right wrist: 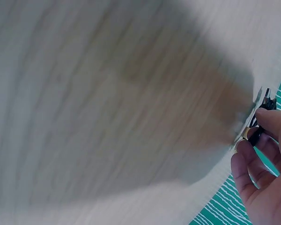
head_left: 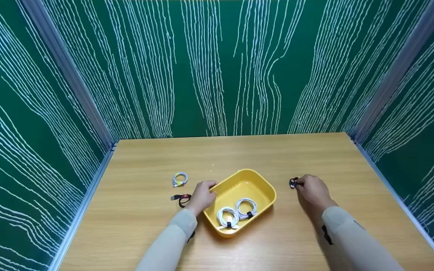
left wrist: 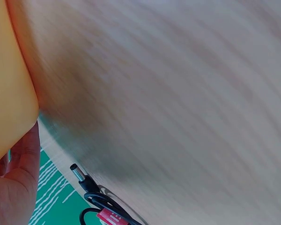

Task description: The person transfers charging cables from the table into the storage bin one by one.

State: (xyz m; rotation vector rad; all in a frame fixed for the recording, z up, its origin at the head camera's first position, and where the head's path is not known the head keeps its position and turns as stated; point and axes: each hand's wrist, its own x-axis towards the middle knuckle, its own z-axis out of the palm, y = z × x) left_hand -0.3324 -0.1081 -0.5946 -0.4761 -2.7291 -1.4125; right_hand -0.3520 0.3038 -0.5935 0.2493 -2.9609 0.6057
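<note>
With its thumb at the near side, my left hand (head_left: 202,196) grips the left rim of a yellow plastic bin (head_left: 254,188). The bin stands at an angle on the table. Inside it lie two white coiled cables, one (head_left: 229,225) at the near end and another (head_left: 250,215) beside it, each bound with a black strap. To the right of the bin, my right hand (head_left: 314,191) pinches a small black cable bundle (right wrist: 255,136) between thumb and fingers, close over the table. Part of that bundle is hidden by the fingers.
Left of the bin lies a black cable with a red tag (head_left: 185,196), close to my left hand. Behind it is a pale coiled cable (head_left: 179,183) with a yellow tie. Green panels with white lines (head_left: 202,67) enclose the wooden table (head_left: 145,158) at the back and sides.
</note>
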